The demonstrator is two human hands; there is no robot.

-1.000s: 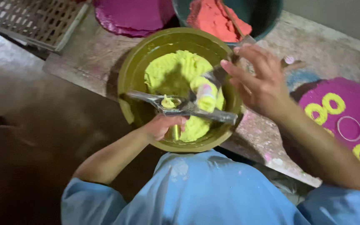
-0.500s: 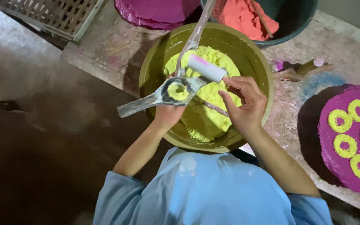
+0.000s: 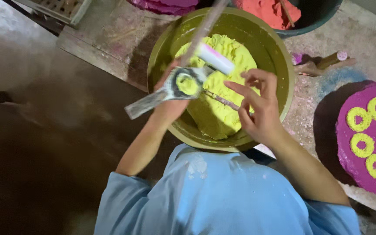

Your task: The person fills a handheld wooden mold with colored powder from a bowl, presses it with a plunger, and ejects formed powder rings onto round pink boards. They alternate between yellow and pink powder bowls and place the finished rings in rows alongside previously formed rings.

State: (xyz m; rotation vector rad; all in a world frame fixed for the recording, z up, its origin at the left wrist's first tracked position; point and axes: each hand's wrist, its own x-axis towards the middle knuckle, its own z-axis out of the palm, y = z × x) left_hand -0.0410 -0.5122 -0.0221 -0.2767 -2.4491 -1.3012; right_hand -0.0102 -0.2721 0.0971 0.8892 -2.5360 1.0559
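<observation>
A green bowl (image 3: 283, 61) of yellow powder (image 3: 227, 52) stands in front of me on a stone slab. My left hand (image 3: 170, 104) is shut on a metal ring mould tool (image 3: 183, 85) with long handles, held over the bowl; its ring is packed with yellow powder. A white cylinder (image 3: 216, 58) sits at the tool's far side. My right hand (image 3: 257, 109) hovers just right of the tool, fingers apart, its fingertips near a thin metal rod (image 3: 220, 101) of the tool.
A magenta powder disc (image 3: 362, 165) with yellow rings (image 3: 362, 145) lies at the right. A dark tub of red-orange powder (image 3: 270, 11) stands behind the bowl. A wooden tool (image 3: 323, 65) lies on the slab (image 3: 109, 39). A grid tray (image 3: 62, 6) is at top left.
The view has shifted so the bowl sits higher. My right hand came from the bowl's right rim toward the tool, held it, and now has its fingers spread beside it.
</observation>
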